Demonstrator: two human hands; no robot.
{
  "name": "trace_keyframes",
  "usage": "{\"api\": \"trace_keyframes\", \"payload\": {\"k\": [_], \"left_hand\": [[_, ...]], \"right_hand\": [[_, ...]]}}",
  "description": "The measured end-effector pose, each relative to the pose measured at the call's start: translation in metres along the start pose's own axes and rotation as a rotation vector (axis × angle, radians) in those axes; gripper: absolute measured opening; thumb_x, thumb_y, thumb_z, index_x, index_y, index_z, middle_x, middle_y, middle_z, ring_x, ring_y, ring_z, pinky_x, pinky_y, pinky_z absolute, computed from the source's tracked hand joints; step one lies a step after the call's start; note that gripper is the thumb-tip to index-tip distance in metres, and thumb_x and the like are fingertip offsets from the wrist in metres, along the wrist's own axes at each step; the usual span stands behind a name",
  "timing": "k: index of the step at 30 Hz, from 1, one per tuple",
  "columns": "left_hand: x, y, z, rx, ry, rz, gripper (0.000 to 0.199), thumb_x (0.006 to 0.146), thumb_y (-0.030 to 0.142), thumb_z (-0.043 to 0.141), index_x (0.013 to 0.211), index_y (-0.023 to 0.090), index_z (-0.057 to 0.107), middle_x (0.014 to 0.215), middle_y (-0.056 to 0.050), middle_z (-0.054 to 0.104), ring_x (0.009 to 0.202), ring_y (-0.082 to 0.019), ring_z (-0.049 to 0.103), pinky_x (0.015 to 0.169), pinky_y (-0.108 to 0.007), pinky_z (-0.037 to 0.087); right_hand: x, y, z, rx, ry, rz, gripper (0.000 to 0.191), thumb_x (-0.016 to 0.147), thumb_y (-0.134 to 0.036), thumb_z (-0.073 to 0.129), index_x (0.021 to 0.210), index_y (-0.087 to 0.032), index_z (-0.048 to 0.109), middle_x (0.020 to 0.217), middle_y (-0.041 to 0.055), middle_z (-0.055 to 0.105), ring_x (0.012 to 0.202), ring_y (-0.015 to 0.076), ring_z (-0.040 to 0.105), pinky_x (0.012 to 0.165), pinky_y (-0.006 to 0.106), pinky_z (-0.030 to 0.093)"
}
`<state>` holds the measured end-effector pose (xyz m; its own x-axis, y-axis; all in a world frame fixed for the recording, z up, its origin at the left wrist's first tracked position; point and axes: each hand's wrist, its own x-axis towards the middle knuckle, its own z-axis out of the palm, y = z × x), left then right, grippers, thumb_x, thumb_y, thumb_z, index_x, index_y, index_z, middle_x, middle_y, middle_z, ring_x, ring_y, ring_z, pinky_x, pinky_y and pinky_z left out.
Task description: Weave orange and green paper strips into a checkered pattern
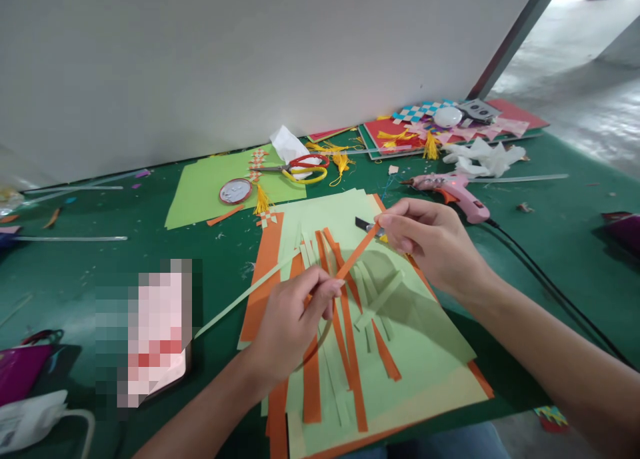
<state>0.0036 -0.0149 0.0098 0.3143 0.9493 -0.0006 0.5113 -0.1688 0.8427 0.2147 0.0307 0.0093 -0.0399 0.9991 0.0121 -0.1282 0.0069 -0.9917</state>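
Note:
Between my two hands stretches an orange paper strip [358, 252]. My left hand [305, 305] pinches its lower end, and my right hand [425, 235] pinches the upper end between thumb and fingers. Below them, light green paper sheets [430, 372] lie stacked over orange ones. Loose orange strips [356, 385] and pale green strips [380, 302] are scattered on that stack. A utility knife [367, 225] with a dark end lies just left of my right hand, partly hidden by it.
Behind the stack are scissors [300, 169], a round tin [235, 191] and a green sheet [195, 192]. A pink glue gun [455, 191] with a black cord rests at right. Crumpled tissue [483, 157] lies beyond it. At left are a blurred-out phone [160, 352] and a white charger [35, 419].

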Motion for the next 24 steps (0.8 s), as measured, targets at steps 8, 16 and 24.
{"api": "trace_keyframes", "payload": {"k": [8, 16, 24], "left_hand": [[0.0, -0.002, -0.002, 0.076, -0.027, -0.02, 0.037, 0.099, 0.037, 0.039, 0.066, 0.02, 0.044, 0.055, 0.005, 0.046, 0.049, -0.01, 0.042, 0.051, -0.021, 0.033], [0.0, 0.0, -0.005, 0.024, -0.183, -0.024, 0.034, 0.099, 0.04, 0.04, 0.073, 0.02, 0.051, 0.066, 0.003, 0.057, 0.059, -0.011, 0.052, 0.06, -0.022, 0.039], [-0.004, -0.002, -0.001, 0.09, -0.397, 0.032, 0.037, 0.097, 0.043, 0.043, 0.074, 0.019, 0.059, 0.061, 0.003, 0.057, 0.054, -0.009, 0.049, 0.051, -0.021, 0.032]], "right_hand": [[0.0, 0.0, 0.001, -0.061, 0.014, 0.013, 0.014, 0.079, -0.029, 0.07, 0.071, -0.019, 0.067, 0.048, -0.0051, 0.041, 0.047, 0.0088, 0.032, 0.047, 0.028, 0.02], [0.005, 0.0, -0.003, -0.083, -0.04, 0.025, 0.019, 0.081, -0.028, 0.068, 0.066, -0.018, 0.062, 0.048, -0.0057, 0.042, 0.048, 0.0077, 0.034, 0.048, 0.026, 0.023], [0.013, -0.009, -0.025, -0.618, -0.347, -0.007, 0.018, 0.078, -0.031, 0.064, 0.069, -0.016, 0.066, 0.056, -0.0031, 0.051, 0.051, 0.0087, 0.039, 0.047, 0.023, 0.027]]}}
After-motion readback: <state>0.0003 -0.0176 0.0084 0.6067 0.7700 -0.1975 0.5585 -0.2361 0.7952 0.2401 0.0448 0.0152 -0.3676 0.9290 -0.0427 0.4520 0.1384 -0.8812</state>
